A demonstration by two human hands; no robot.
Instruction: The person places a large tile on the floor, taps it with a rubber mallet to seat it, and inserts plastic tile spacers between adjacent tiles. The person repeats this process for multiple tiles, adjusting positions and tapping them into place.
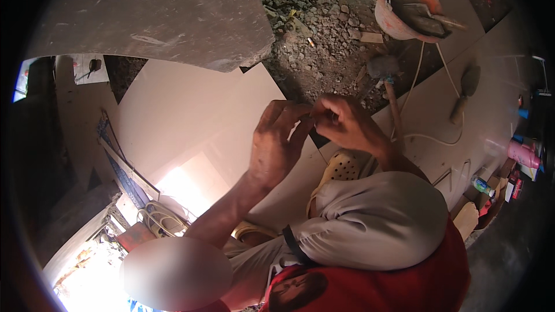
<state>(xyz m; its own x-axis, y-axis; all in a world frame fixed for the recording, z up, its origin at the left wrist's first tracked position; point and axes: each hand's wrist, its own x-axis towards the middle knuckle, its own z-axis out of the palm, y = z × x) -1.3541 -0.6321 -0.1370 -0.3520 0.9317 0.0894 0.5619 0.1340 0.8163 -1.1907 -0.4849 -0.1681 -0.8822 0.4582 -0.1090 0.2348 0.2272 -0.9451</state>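
Observation:
Over the edge of the pale floor tiles (173,110), my left hand (273,141) and my right hand (350,127) meet at the fingertips. Both have fingers bent and pinched together. Whatever sits between them is too small or hidden to make out. Just right of my right hand lies a mallet (394,104), its dark head on the rubble and its wooden handle toward me. A pointed trowel (470,82) with a wooden handle lies farther right on the tiles. My yellow clog (342,166) shows below my hands.
Loose gravel (324,29) stretches ahead, beside a big grey slab (156,11) at far left. An orange bucket (388,22) holding a tool stands at far right, with a pale cord (430,137) running nearby. Bottles (483,186) and boxes line the right; coiled cable (159,216) lies left.

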